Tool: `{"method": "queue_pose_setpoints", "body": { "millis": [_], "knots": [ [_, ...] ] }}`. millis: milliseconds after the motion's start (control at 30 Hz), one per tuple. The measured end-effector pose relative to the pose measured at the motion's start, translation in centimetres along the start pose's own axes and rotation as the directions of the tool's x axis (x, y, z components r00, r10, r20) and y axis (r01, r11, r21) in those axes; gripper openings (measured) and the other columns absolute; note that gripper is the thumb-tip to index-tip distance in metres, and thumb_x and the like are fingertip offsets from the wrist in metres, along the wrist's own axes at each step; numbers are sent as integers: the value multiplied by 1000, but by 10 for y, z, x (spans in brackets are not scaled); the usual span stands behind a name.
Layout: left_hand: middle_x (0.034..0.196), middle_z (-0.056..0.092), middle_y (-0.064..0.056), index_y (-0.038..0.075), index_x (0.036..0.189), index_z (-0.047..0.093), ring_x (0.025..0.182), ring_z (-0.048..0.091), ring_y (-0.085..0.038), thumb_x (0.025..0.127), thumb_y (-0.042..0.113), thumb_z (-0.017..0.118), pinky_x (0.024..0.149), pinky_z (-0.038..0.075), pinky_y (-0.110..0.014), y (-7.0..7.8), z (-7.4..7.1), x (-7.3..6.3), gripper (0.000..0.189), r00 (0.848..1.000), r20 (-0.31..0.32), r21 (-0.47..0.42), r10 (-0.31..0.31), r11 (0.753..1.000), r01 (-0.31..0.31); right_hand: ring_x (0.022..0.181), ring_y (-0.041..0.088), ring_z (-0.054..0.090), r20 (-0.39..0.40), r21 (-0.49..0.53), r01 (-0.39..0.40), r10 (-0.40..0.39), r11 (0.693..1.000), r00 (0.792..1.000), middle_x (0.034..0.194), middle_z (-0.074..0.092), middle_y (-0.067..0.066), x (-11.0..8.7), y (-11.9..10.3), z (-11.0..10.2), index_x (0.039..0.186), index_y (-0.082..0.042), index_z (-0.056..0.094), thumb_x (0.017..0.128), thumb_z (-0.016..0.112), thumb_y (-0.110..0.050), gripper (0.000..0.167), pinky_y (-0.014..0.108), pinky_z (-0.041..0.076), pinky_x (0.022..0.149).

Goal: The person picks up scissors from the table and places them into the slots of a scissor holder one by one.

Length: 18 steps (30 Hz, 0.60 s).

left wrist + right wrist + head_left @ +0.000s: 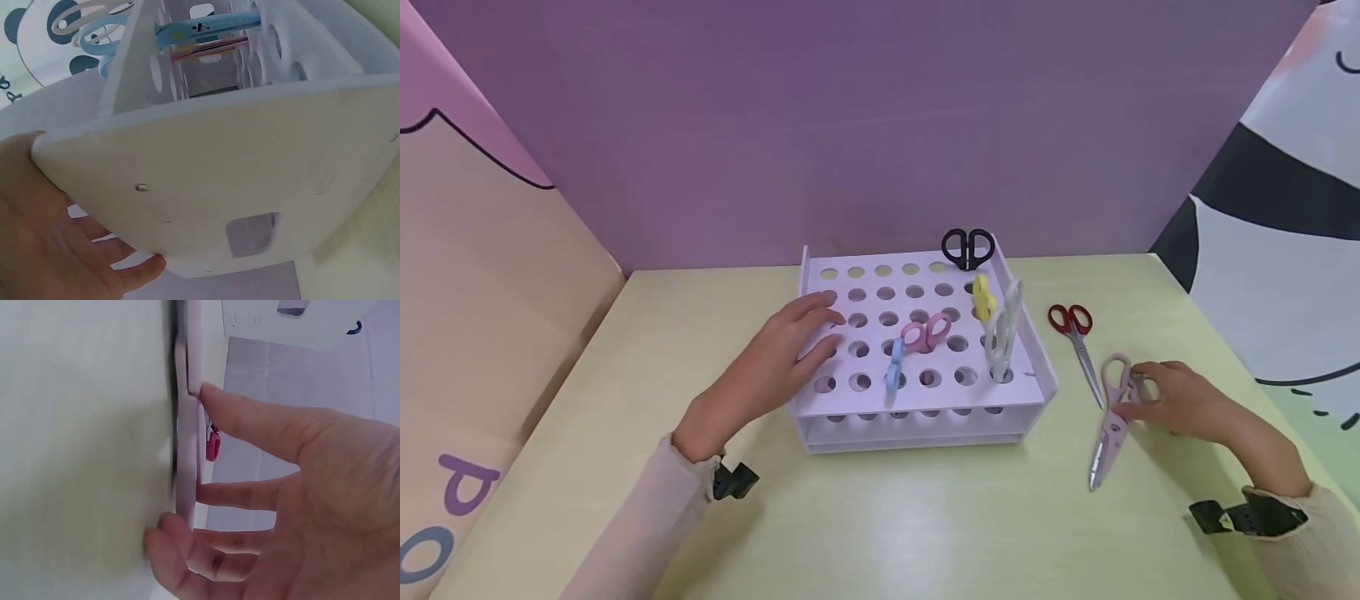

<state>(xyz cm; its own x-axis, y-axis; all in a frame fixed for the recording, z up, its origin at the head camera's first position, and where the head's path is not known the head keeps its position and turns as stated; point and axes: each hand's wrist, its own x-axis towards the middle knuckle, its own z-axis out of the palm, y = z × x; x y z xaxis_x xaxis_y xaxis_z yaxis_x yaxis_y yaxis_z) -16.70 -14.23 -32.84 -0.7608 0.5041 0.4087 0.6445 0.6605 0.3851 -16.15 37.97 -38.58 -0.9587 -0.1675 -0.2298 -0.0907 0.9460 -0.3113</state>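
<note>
My left hand (775,354) rests over the left edge of a white rack (962,435) full of round holes, its fingers spread and relaxed. Against the rack's side panel (187,156), one fingertip shows at the edge in the left wrist view. My right hand (1195,404) pinches the handle of a pair of pale pink scissors (1108,437) at the table's right side, blades pointing toward me. Seen from the right wrist, the scissors (187,431) are edge-on and close over the tabletop, thumb and fingers on the handle.
Standing in the rack are black scissors (967,262), yellow scissors (983,297), white scissors (1000,346), pink scissors (927,338) and light-blue scissors (894,367). Red-handled scissors (1086,367) lie between the rack and my right hand. A purple panel (880,125) rises behind the table.
</note>
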Motion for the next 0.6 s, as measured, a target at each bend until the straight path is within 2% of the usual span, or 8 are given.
{"method": "queue_pose_setpoints", "body": {
  "millis": [100, 167, 233, 333, 367, 467, 533, 600],
  "knots": [
    [146, 49, -16, 5, 122, 64, 140, 41, -29, 102, 24, 54, 116, 31, -46, -3, 3, -1, 29, 999, 28, -11, -25, 1000, 26, 69, 23, 59, 37, 32, -24, 23, 999, 999, 119, 37, 47, 5, 1, -4, 133, 19, 39, 82, 79, -45, 91, 35, 49, 58],
    [146, 49, -16, 6, 123, 63, 140, 40, -29, 102, 25, 53, 117, 27, -47, -3, 4, 0, 30, 999, 31, 10, -15, 1000, 14, 61, 18, 58, 63, 48, -45, 42, 998, 997, 106, 47, 41, 8, 1, -7, 133, 19, 37, 80, 80, -46, 94, 33, 48, 56],
    [145, 50, -15, 7, 125, 63, 140, 40, -28, 102, 25, 54, 119, 24, -48, -2, 4, 2, 31, 999, 37, 39, 12, 999, -13, 62, 17, 57, 94, 77, -62, 55, 995, 994, 96, 54, 29, 11, 2, -9, 132, 17, 37, 79, 81, -46, 93, 32, 48, 57],
    [145, 51, -12, 8, 128, 63, 139, 42, -26, 100, 24, 57, 118, 22, -52, 0, 3, 4, 32, 997, 56, 52, 47, 997, -50, 64, 15, 53, 164, 167, -106, 78, 980, 983, 82, 55, 9, 11, 5, -11, 125, 12, 40, 82, 80, -44, 80, 30, 46, 58],
    [145, 51, -11, 8, 128, 62, 139, 42, -25, 100, 25, 58, 118, 22, -54, 2, 2, 5, 33, 996, 66, 47, 55, 997, -58, 66, 14, 51, 187, 195, -118, 81, 974, 979, 83, 54, 6, 10, 7, -11, 121, 10, 43, 84, 78, -43, 74, 29, 45, 59],
    [146, 51, -9, 11, 130, 62, 138, 44, -23, 98, 28, 62, 118, 16, -59, 6, 3, 7, 36, 993, 104, 29, 50, 998, -53, 72, 12, 49, 235, 262, -141, 79, 955, 969, 85, 53, 1, 6, 12, -9, 110, 3, 54, 89, 74, -40, 52, 28, 47, 62],
    [145, 52, -9, 12, 129, 62, 137, 45, -23, 97, 33, 63, 117, 11, -63, 9, 6, 8, 37, 991, 127, 34, 40, 998, -44, 75, 11, 50, 229, 292, -127, 60, 948, 972, 85, 53, 0, 3, 14, -6, 105, 1, 60, 91, 71, -39, 43, 28, 49, 64],
    [143, 54, -9, 14, 127, 62, 137, 45, -22, 97, 37, 63, 116, 7, -65, 12, 9, 7, 38, 990, 139, 55, 24, 998, -32, 75, 12, 53, 209, 355, -110, 35, 928, 977, 87, 55, 2, 0, 17, -2, 106, 1, 61, 93, 70, -35, 39, 29, 51, 65]
  ]
}}
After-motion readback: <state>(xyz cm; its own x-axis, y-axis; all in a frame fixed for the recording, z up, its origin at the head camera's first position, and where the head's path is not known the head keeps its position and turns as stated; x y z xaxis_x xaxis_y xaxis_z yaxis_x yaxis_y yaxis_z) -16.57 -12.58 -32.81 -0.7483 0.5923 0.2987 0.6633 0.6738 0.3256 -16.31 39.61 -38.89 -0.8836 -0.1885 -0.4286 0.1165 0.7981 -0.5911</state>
